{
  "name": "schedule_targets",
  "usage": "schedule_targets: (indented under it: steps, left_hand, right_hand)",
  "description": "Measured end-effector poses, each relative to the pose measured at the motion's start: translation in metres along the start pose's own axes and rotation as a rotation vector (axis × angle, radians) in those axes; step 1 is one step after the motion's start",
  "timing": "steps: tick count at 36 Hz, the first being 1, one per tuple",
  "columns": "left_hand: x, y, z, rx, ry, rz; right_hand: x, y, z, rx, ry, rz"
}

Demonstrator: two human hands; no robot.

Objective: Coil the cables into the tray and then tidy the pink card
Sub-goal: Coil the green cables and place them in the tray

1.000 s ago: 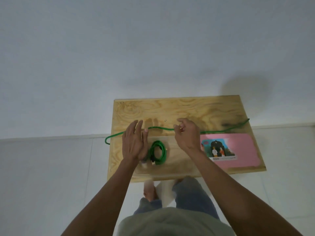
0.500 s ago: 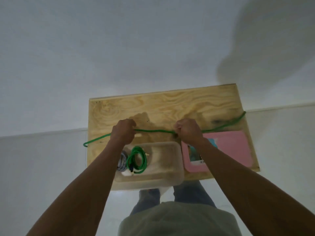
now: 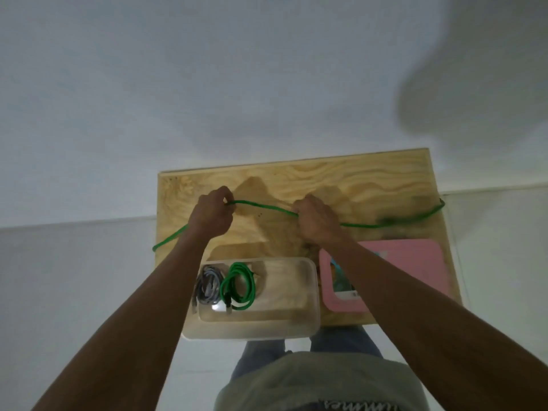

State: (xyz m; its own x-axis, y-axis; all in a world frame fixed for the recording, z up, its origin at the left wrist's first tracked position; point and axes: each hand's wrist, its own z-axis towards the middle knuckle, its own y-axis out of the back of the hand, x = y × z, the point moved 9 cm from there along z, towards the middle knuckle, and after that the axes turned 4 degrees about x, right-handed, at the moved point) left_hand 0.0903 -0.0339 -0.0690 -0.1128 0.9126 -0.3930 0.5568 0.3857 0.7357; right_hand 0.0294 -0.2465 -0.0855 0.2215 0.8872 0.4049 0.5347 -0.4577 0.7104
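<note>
A bare, plain room is suggested: a white wall [image 3: 207, 84] at 12 o'clock, pale floor tiles [image 3: 74, 277] at 9 o'clock, a small plywood table [image 3: 341, 179] centred.

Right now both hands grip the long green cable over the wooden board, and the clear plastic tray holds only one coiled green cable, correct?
Not quite. The head view shows the clear plastic tray holding two coils: a coiled green cable and a coiled grey cable. The left hand and right hand do grip the long green cable.

Dim, flat indoor light, bluish-grey cast. Large soft shadow on wall [image 3: 474, 84] upper right; hand shadows on plywood board [image 3: 355, 179]. Whole frame soft, grainy. Wide-angle bend at edges. No glare.
</note>
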Motion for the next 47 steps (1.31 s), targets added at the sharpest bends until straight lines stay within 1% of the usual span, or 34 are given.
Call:
schedule_targets:
  steps: [4, 7, 9, 12, 14, 17, 21, 23, 24, 27, 29, 31, 32, 34, 36, 40, 45, 47]
  left_hand:
    - [-0.006, 0.052, -0.014, -0.148, -0.047, -0.106]
    - [0.009, 0.093, -0.031, -0.257, -0.047, -0.163]
    - [0.023, 0.111, -0.044, -0.276, -0.006, -0.185]
    - [0.035, 0.129, -0.067, -0.293, 0.013, -0.307]
    - [0.032, 0.143, -0.083, -0.348, -0.035, -0.358]
    - [0.023, 0.163, -0.106, -0.417, -0.126, -0.43]
    - [0.001, 0.189, -0.131, -0.413, -0.288, -0.607]
    - [-0.017, 0.197, -0.143, -0.374, -0.362, -0.716]
    - [-0.027, 0.199, -0.148, -0.345, -0.392, -0.78]
    - [-0.056, 0.202, -0.159, -0.233, -0.462, -1.002]
    - [-0.073, 0.202, -0.166, -0.161, -0.486, -1.123]
    - [-0.087, 0.203, -0.173, -0.116, -0.506, -1.189]
    - [-0.092, 0.204, -0.176, -0.102, -0.513, -1.214]
    - [-0.102, 0.207, -0.183, -0.075, -0.53, -1.257]
    - [-0.109, 0.21, -0.189, -0.065, -0.551, -1.243]
    - [-0.112, 0.203, -0.191, -0.096, -0.565, -0.984]
    - [-0.129, 0.167, -0.207, 0.046, -0.652, -0.692]
    - [-0.138, 0.158, -0.213, 0.068, -0.678, -0.708]
  right_hand:
    - [0.034, 0.052, -0.007, -0.265, 0.022, 0.122]
    - [0.073, 0.097, -0.024, -0.419, 0.136, 0.166]
    - [0.099, 0.124, -0.04, -0.502, 0.225, 0.181]
    - [0.133, 0.151, -0.065, -0.599, 0.311, 0.216]
    - [0.151, 0.161, -0.079, -0.659, 0.341, 0.242]
    - [0.163, 0.164, -0.092, -0.717, 0.327, 0.303]
    - [0.166, 0.146, -0.111, -0.741, 0.267, 0.479]
    - [0.173, 0.129, -0.125, -0.694, 0.26, 0.518]
    - [0.179, 0.118, -0.129, -0.614, 0.263, 0.539]
    - [0.201, 0.078, -0.136, -0.303, 0.315, 0.562]
    - [0.212, 0.06, -0.141, -0.199, 0.361, 0.573]
    - [0.216, 0.057, -0.147, -0.211, 0.382, 0.65]
    - [0.215, 0.06, -0.149, -0.246, 0.387, 0.694]
    - [0.212, 0.077, -0.157, -0.368, 0.398, 0.701]
    - [0.208, 0.094, -0.165, -0.432, 0.4, 0.687]
    - [0.202, 0.134, -0.181, -0.437, 0.445, 0.791]
    - [0.185, 0.191, -0.197, -0.475, 0.478, 1.031]
    - [0.178, 0.211, -0.199, -0.483, 0.482, 1.09]
